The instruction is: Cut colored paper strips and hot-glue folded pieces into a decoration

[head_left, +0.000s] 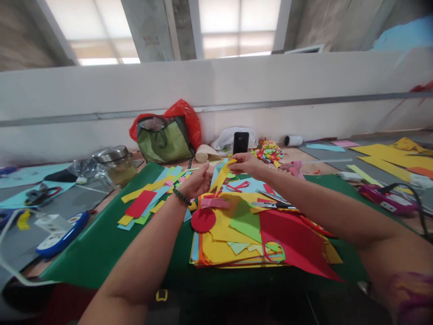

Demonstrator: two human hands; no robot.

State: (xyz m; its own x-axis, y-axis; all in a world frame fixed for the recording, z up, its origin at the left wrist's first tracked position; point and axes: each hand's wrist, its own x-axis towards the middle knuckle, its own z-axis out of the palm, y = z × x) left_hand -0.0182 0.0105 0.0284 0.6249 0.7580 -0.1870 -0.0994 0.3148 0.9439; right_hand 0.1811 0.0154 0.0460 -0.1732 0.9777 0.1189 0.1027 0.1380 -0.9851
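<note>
Both my arms reach out over a green sheet (101, 243) covered with coloured paper. My right hand (245, 163) pinches the top end of a yellow paper strip (221, 176) that hangs down slanted. My left hand (198, 180), with a dark bead bracelet on the wrist, is closed near the strip's lower part; whether it touches the strip I cannot tell. Below the hands lies a stack of paper sheets (237, 234) in yellow, green and red, with a red paper circle (203, 220) and scissors (274, 201) on it.
A red and green bag (164, 135), a black phone (241, 142) and a glass jar (117, 164) stand near the wall. Loose paper strips (149, 198) lie left. A glue gun (389, 201) and yellow sheets (389, 155) lie right; a blue tool (62, 234) left.
</note>
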